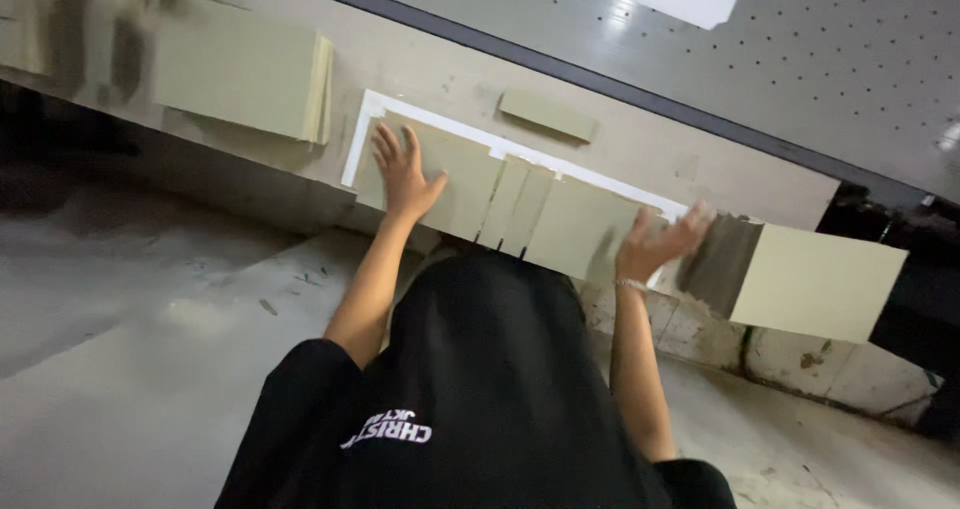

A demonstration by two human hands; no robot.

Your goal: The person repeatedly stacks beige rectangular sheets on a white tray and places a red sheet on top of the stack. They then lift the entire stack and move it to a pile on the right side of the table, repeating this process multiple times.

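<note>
- Left hand (pixel 405 174) — fingers spread wide, pressed flat on the olive board sheet (pixel 455 184) lying on the counter (pixel 640 149).
- Right hand (pixel 655 244) blurred; fingers look open, at the sheet's far end, beside the overhanging panel (pixel 815 279).
- Judgement: keep both palms flat and the pressure even (avoid skewing the folds between the hands).

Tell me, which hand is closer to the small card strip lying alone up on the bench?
The left. The left hand lies flat on a card panel just below-left of the small strip. The right hand is farther off, lower and to the strip's right, blurred.
</note>
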